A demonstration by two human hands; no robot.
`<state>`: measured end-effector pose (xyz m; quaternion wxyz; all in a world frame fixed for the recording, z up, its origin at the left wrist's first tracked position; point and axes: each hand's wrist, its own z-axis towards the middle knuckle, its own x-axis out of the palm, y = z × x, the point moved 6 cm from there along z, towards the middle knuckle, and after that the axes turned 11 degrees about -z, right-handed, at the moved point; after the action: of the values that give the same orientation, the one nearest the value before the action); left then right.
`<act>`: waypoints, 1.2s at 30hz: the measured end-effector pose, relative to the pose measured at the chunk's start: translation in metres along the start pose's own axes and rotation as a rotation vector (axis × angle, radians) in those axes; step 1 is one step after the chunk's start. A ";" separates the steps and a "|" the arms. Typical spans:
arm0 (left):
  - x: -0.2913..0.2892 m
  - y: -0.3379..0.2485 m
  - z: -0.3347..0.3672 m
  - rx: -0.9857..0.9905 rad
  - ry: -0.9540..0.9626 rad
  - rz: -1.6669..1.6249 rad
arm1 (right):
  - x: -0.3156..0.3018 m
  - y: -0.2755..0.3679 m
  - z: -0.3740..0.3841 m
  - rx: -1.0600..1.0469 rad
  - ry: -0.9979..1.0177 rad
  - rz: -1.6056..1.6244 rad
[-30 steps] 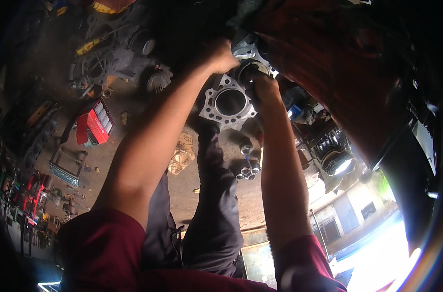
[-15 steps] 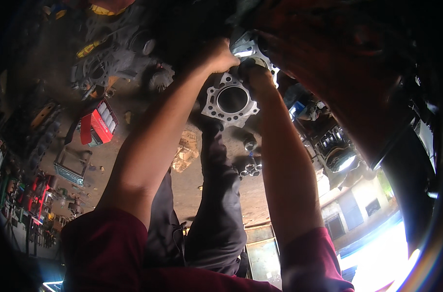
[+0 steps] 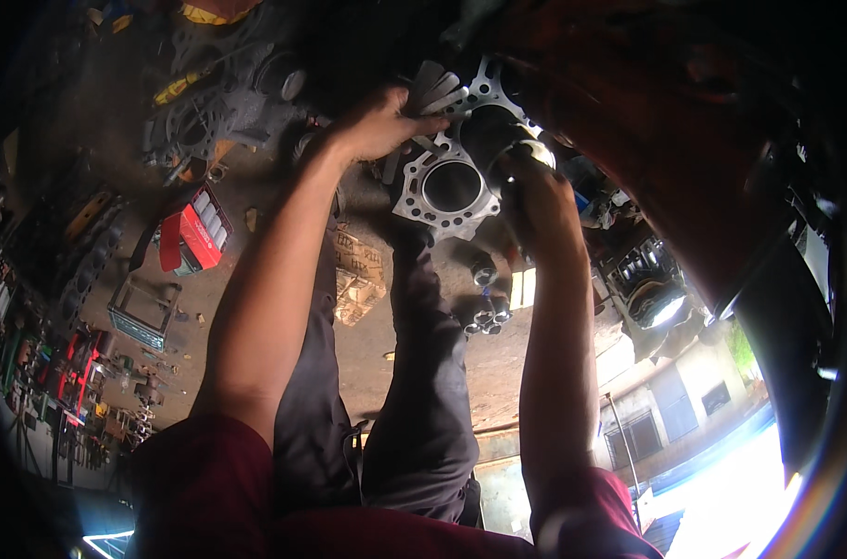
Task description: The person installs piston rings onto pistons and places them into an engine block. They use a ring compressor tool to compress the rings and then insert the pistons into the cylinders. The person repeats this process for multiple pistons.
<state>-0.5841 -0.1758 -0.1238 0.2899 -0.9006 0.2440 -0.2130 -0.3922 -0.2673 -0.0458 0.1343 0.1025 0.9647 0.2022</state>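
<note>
Left hand (image 3: 379, 126) is gripping a fan of metal strips (image 3: 433, 88) near the far left edge of the engine block (image 3: 425, 207) | right hand (image 3: 542, 200) is clasping a shiny-rimmed round part (image 3: 537, 148) by its right edge, grip partly hidden | hands are working apart | engine block is lying beneath, near round hole (image 3: 452, 186) showing

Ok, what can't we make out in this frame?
All in the head view:
- Whether the right hand grips the round metal part: the back of the hand hides it.
- Near ends of the fanned metal blades: hidden by the left hand.
- Bottom of the nearer bore: lost in shadow.
- Outdoor area, lower right: washed out by glare.
</note>
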 end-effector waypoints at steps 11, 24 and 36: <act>0.016 -0.012 0.050 -0.168 0.052 0.302 | -0.003 0.005 -0.003 0.014 -0.032 -0.055; 0.026 -0.011 0.076 -0.176 -0.090 0.539 | 0.017 0.004 0.023 0.116 -0.011 0.009; 0.031 -0.017 0.071 -0.124 -0.063 0.617 | 0.019 -0.029 0.074 0.141 -0.010 -0.044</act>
<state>-0.5174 -0.1512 -0.1579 0.2929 -0.8062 0.5091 -0.0719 -0.3923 -0.2616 -0.1278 0.1361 0.0917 0.9778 0.1302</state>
